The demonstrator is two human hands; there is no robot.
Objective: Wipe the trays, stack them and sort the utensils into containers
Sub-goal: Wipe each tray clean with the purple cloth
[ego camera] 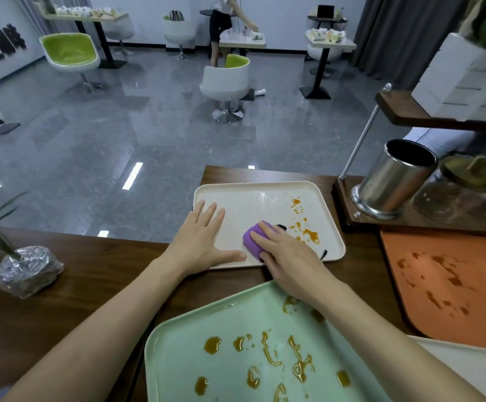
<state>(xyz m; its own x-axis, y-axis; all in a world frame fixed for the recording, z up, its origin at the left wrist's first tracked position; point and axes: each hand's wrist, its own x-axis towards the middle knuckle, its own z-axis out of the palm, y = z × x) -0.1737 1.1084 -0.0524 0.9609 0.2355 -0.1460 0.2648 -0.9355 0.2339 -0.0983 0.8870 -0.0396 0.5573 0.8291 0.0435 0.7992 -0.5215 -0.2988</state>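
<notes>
A cream tray (265, 195) lies on the dark wooden counter, with brown sauce spots (308, 232) on its right side. My left hand (204, 239) lies flat on the tray's left part, fingers spread. My right hand (288, 256) holds a purple sponge (251, 240) pressed on the tray's middle, near its front edge. A dark utensil tip (323, 253) shows on the tray just right of my right hand. Closer to me sits a green tray (236, 329) smeared with sauce. An orange tray (444, 274) with stains lies at the right.
A steel cylinder container (392, 181) and a glass jar (453, 195) stand on a wooden stand at the right. A foil-wrapped plant pot (28, 269) sits at the counter's left. Another pale tray corner (473, 367) shows bottom right. A person stands at a far table.
</notes>
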